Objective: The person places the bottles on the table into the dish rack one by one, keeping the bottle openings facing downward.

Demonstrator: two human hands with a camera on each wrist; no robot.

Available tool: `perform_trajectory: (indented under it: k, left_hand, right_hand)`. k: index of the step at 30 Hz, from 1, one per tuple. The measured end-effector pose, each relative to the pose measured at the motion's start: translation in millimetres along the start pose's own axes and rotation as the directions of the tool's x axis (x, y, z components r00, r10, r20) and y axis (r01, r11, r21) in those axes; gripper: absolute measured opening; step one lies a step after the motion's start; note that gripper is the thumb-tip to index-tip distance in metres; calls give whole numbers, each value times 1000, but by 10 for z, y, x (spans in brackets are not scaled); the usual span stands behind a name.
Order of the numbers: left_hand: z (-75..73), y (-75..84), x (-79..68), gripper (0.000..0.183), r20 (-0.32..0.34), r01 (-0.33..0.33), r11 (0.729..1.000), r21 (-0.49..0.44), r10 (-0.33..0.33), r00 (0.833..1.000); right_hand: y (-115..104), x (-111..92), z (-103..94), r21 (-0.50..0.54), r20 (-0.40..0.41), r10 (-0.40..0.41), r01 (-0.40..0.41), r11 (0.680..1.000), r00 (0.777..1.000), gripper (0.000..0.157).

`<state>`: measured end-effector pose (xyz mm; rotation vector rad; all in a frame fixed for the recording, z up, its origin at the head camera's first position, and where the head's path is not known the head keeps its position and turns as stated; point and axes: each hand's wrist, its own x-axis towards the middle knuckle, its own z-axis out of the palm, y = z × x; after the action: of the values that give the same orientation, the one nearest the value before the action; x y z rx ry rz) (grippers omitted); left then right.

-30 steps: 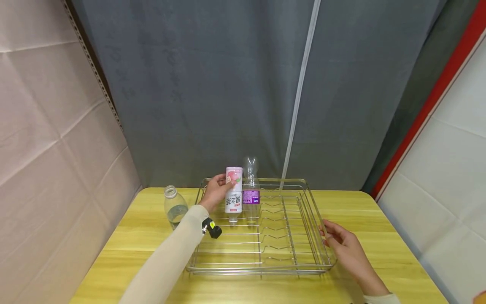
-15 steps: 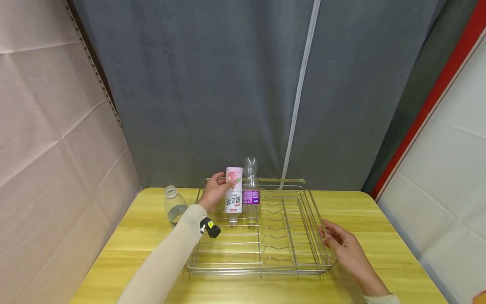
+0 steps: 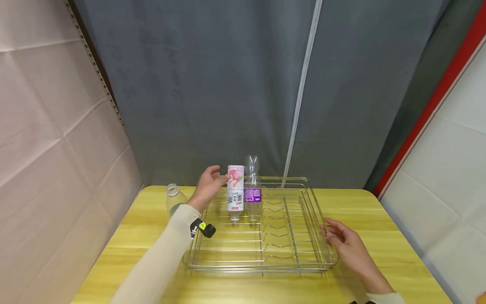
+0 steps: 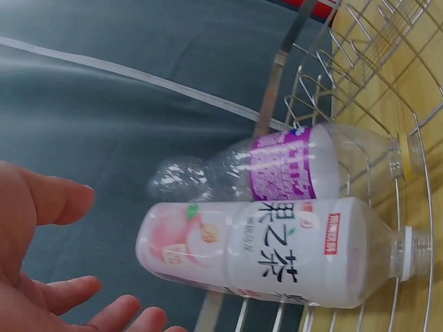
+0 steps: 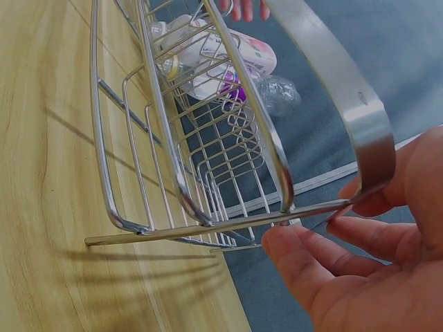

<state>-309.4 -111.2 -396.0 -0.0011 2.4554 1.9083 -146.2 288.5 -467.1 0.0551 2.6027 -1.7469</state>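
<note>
An upside-down plastic bottle with a pink and white peach label [image 3: 235, 192] stands in the wire dish rack [image 3: 262, 266], neck on the wires. Right beside it is another upside-down bottle, clear with a purple label [image 3: 252, 195]. My left hand [image 3: 206, 188] is just left of the peach bottle. In the left wrist view, its fingers [image 4: 55, 199] are spread and apart from the bottle. At the rack's right side, my right hand [image 3: 350, 247] holds the metal rim [image 5: 332, 83], fingers and thumb curled about it. The right wrist view shows this grip close up.
A clear uncapped bottle [image 3: 172, 195] stands upright on the wooden table [image 3: 148, 236], left of the rack and partly behind my left forearm. Grey cloth [image 3: 212, 105] hangs behind the table's far edge. White sheets [image 3: 455, 169] flank both sides.
My left hand has let go of the peach bottle and moved slightly left and up from it. The bottle stays standing in the rack. My right hand keeps its place on the rim.
</note>
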Motion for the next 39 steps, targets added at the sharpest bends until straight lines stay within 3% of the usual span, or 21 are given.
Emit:
perform_trajectory:
  k: [6, 13, 21, 28, 32, 39]
  left_hand:
    - [-92, 115, -213, 72, 23, -46, 999, -17, 46, 999]
    - [-189, 171, -445, 70, 20, -128, 992, -17, 128, 992]
    - [-353, 259, -769, 62, -49, -238, 970, -54, 236, 971]
    - [-454, 301, -1005, 61, -83, -280, 958, -58, 275, 958]
    - [-506, 290, -1110, 58, -122, -321, 945, -63, 312, 942]
    - [-694, 200, -1286, 48, -267, -378, 922, -79, 346, 900]
  right_hand:
    - [-4, 7, -23, 13, 4, 1, -1, 1000, 1000, 49]
    - [-23, 11, -39, -55, -5, 44, -45, 998, 999, 51]
    - [7, 15, -24, -37, 0, 23, -23, 999, 1000, 51]
    - [-6, 0, -33, -32, -1, 21, -21, 999, 1000, 53]
    - [4, 7, -42, -21, 9, 19, -19, 1000, 1000, 54]
    - [10, 33, -61, 38, 42, 12, -13, 999, 999, 55]
